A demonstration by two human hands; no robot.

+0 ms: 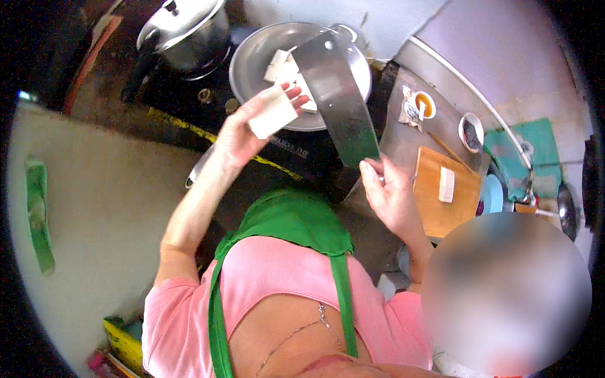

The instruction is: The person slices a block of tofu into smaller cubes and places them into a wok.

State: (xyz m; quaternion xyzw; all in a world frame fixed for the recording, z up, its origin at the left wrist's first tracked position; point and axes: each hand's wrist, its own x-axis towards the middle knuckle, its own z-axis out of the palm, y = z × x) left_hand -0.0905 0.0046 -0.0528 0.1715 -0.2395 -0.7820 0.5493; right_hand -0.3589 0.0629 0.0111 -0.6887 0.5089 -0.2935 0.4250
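A white slab, apparently tofu (272,115), lies on the palm of my left hand (250,118), which is at the near left rim of a wide metal pan (250,61). Several white pieces (283,68) rest inside that pan. My right hand (390,191) grips a broad-bladed cleaver (333,90), its blade reaching up over the pan's right part and hiding some of it. Another white block (446,184) stands on a wooden cutting board (425,217) to the right of my right hand.
A lidded metal pot (189,38) stands left of the pan on the dark stove. Right of the pan are a cup of orange liquid (425,105), a packet (410,111), a small bowl with dark contents (471,132), a wooden stick (451,151) and a green cloth (539,141).
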